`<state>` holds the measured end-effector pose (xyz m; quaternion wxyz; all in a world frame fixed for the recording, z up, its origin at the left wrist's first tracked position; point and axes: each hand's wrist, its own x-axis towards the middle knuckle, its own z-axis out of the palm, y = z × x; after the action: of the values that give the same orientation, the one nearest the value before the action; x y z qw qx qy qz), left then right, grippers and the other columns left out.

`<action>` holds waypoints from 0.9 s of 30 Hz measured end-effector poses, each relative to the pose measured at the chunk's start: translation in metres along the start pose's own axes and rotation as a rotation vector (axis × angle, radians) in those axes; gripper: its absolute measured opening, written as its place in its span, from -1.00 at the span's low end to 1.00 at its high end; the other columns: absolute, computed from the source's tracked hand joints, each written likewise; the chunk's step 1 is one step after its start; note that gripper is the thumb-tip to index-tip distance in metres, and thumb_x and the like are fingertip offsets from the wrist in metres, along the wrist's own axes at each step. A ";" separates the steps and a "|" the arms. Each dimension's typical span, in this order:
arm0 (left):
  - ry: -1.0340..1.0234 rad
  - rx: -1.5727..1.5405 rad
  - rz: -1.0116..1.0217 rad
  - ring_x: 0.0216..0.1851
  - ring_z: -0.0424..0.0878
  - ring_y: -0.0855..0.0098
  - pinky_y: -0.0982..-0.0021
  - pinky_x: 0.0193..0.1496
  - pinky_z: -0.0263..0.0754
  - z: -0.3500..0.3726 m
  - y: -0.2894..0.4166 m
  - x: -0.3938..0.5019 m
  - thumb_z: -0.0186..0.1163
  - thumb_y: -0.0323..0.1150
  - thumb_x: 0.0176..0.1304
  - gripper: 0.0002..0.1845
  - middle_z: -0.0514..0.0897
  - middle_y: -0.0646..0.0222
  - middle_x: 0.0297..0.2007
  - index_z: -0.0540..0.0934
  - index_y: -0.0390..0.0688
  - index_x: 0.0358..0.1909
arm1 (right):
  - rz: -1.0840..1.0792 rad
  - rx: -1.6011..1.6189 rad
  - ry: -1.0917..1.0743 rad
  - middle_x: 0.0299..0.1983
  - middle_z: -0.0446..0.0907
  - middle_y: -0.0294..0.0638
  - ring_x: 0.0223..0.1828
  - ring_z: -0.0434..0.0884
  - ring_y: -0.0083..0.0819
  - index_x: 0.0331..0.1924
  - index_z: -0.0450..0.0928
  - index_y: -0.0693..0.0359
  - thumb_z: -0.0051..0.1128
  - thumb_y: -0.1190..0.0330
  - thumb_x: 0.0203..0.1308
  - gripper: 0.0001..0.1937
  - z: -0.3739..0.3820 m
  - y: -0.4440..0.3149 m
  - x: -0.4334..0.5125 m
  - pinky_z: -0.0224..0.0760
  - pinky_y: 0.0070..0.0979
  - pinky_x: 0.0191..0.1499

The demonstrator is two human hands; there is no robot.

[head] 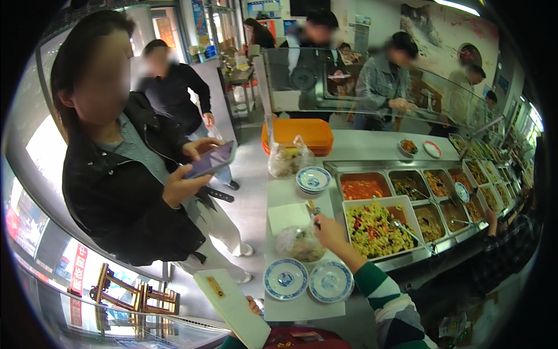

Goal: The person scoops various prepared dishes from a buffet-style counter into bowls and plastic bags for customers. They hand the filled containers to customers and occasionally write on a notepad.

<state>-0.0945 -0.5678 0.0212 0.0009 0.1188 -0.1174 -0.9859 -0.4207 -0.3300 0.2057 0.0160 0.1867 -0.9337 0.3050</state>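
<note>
My left hand (254,305), at the bottom of the view, is closed on a flat white board-like packet (233,305) with a small gold label; its thumb side is hidden. My right hand (327,231) reaches over the white counter and grips the dark handle of a metal utensil (313,210), whose kind I cannot tell. Below that hand sits a clear plastic bag of food (301,244). Another flat white packet (287,217) lies just beyond the bag. Two stacks of blue-patterned white plates (285,279) (331,281) stand nearest me, and blue-rimmed bowls (313,179) are stacked farther off.
Metal food trays (364,175) line the right, with a white tray of egg dish (379,227) nearest. Orange trays (297,133) and a tied food bag (290,159) stand at the far end. A person with a phone (211,161) stands left; others are behind the glass guard (314,78).
</note>
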 end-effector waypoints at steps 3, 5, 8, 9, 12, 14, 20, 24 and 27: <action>-0.068 -0.057 -0.030 -0.45 0.35 0.39 0.30 -0.23 0.32 -0.015 0.004 0.011 0.02 -0.03 0.46 -0.61 0.44 0.37 -0.43 0.51 -0.15 0.01 | -0.170 0.207 -0.206 -0.38 0.69 0.01 -0.32 0.68 0.03 -0.13 0.64 0.16 0.18 0.28 0.26 -0.81 0.021 -0.049 -0.022 0.50 -0.11 -0.25; -0.151 -0.060 -0.025 -0.49 0.32 0.40 0.33 -0.29 0.31 -0.013 0.003 0.023 0.03 -0.02 0.45 -0.62 0.42 0.40 -0.46 0.51 -0.13 -0.01 | -0.285 0.300 -0.428 -0.37 0.72 -0.01 -0.31 0.71 -0.06 -0.08 0.69 0.18 0.19 0.10 0.34 -0.68 0.022 -0.085 -0.061 0.53 -0.21 -0.23; 0.295 0.144 0.104 -0.39 0.50 0.39 0.28 -0.26 0.46 0.018 -0.001 0.033 0.05 0.03 0.48 -0.55 0.50 0.35 -0.37 0.54 -0.21 -0.02 | -0.328 0.417 -0.622 -0.37 0.70 0.05 -0.32 0.70 0.03 0.08 0.64 0.13 0.05 -0.12 0.37 -0.50 0.011 -0.124 -0.120 0.53 -0.19 -0.25; 0.491 0.277 0.166 -0.34 0.56 0.37 0.26 -0.22 0.51 0.036 -0.002 0.035 0.04 0.05 0.49 -0.52 0.56 0.33 -0.32 0.55 -0.21 0.00 | -0.330 0.511 -0.638 -0.39 0.69 0.06 -0.36 0.68 0.08 0.18 0.61 0.06 -0.02 -0.19 0.38 -0.43 0.006 -0.131 -0.132 0.51 -0.13 -0.30; 0.558 0.338 0.249 0.17 0.56 0.30 0.31 0.27 0.42 0.086 -0.011 0.056 -0.01 0.12 0.52 -0.35 0.61 0.26 0.18 0.45 -0.24 0.32 | -0.226 0.432 -0.543 -0.42 0.69 0.09 -0.39 0.68 0.14 0.22 0.57 0.07 0.11 -0.08 0.34 -0.47 -0.007 -0.135 -0.152 0.53 -0.10 -0.31; 0.586 0.371 0.220 0.27 0.49 0.27 0.30 0.34 0.35 0.107 -0.013 0.064 -0.02 0.12 0.52 -0.33 0.50 0.22 0.32 0.39 -0.24 0.38 | -0.132 0.494 -0.508 -0.41 0.68 0.10 -0.37 0.68 0.15 0.18 0.60 0.10 0.16 0.02 0.34 -0.54 -0.013 -0.128 -0.154 0.53 -0.13 -0.31; 0.502 0.367 0.152 -0.16 0.63 0.32 0.28 0.02 0.55 0.136 -0.041 0.074 -0.05 0.15 0.51 -0.48 0.65 0.30 -0.23 0.56 -0.14 -0.02 | -0.125 0.605 -0.383 -0.34 0.68 0.11 -0.40 0.65 -0.08 0.22 0.58 0.20 0.15 0.14 0.40 -0.57 -0.023 -0.102 -0.167 0.51 -0.31 -0.30; 0.444 0.427 0.075 -0.16 0.62 0.30 0.27 -0.03 0.56 0.133 -0.060 0.075 0.00 0.16 0.47 -0.45 0.65 0.24 -0.19 0.48 -0.14 0.10 | -0.015 0.644 -0.372 -0.39 0.70 0.04 -0.50 0.60 -0.44 0.21 0.59 0.24 0.12 0.15 0.43 -0.58 -0.023 -0.093 -0.175 0.48 -0.40 -0.36; 0.332 0.498 0.008 0.06 0.60 0.24 0.19 0.14 0.55 0.119 -0.073 0.069 -0.04 0.14 0.51 -0.39 0.60 0.21 0.09 0.38 -0.11 0.33 | 0.002 0.661 -0.366 -0.25 0.75 0.01 -0.43 0.59 -0.52 0.31 0.53 0.14 0.08 0.17 0.46 -0.57 -0.018 -0.082 -0.179 0.50 -0.47 -0.29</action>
<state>-0.1876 -0.4715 0.1011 -0.0051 0.2743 -0.3542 -0.8940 -0.2260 -0.3200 0.2414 -0.2124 0.2320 -0.7725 0.5516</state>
